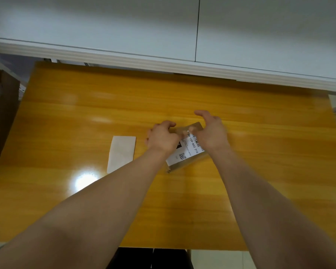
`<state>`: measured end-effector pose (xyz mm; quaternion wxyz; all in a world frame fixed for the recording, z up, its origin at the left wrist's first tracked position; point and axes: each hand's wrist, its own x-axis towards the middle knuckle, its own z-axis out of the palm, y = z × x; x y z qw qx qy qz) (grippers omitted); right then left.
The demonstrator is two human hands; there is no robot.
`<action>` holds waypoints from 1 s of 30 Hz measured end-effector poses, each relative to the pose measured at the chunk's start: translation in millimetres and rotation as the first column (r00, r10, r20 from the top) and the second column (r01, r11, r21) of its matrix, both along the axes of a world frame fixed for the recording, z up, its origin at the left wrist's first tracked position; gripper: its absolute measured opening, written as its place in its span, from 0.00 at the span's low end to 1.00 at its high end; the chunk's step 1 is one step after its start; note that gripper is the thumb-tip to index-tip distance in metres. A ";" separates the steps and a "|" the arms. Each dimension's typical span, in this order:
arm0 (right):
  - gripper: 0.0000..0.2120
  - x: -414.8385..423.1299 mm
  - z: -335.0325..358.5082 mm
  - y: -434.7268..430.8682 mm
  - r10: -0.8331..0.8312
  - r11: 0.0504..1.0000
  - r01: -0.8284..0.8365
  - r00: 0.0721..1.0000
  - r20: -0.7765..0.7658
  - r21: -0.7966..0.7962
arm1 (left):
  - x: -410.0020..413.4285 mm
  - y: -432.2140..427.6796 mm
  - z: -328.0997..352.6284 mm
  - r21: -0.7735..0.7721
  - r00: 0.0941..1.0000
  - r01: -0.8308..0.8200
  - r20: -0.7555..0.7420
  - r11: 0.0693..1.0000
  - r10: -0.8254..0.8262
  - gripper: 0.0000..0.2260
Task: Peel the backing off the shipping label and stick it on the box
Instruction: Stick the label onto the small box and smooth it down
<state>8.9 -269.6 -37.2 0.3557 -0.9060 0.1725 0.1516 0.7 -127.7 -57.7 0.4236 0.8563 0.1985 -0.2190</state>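
Observation:
A small flat cardboard box [194, 126] lies tilted on the wooden table [260, 152], a little right of the middle. The white shipping label [189, 150], with a barcode and a QR code, lies flat on the box's top face. My left hand [163, 139] rests on the box's left side with curled fingers that touch the label's far corner. My right hand [212, 133] covers the box's right edge, its thumb pressed on the label near the barcode and its index finger raised. The peeled backing sheet [121, 153], plain white, lies on the table left of my left hand.
A white cabinet or counter edge [163, 63] runs along the table's far side. Something brown [2, 113] stands beyond the left edge of the table. The table's near edge is just in front of me, with a dark seat [153, 259] below it.

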 end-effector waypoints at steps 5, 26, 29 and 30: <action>0.34 -5.6 2.7 0.2 0.335 0.940 -0.339 0.937 -0.093 -0.025 | -9.6 9.1 0.1 -0.086 1.000 0.017 -0.025 0.996 -0.019 0.31; 0.14 5.7 -13.9 13.0 0.092 0.995 -0.089 0.991 -0.101 0.037 | -14.7 3.0 -1.7 -0.413 0.941 -0.338 -0.156 0.846 0.300 0.08; 0.14 4.6 -16.2 16.0 0.042 0.999 -0.041 0.995 -0.092 0.015 | -13.5 2.0 2.9 -0.415 0.931 -0.365 -0.161 0.833 0.327 0.07; 0.14 3.7 -17.0 16.6 0.031 0.999 -0.030 0.996 -0.083 0.012 | -12.8 1.9 4.5 -0.417 0.929 -0.369 -0.163 0.830 0.332 0.07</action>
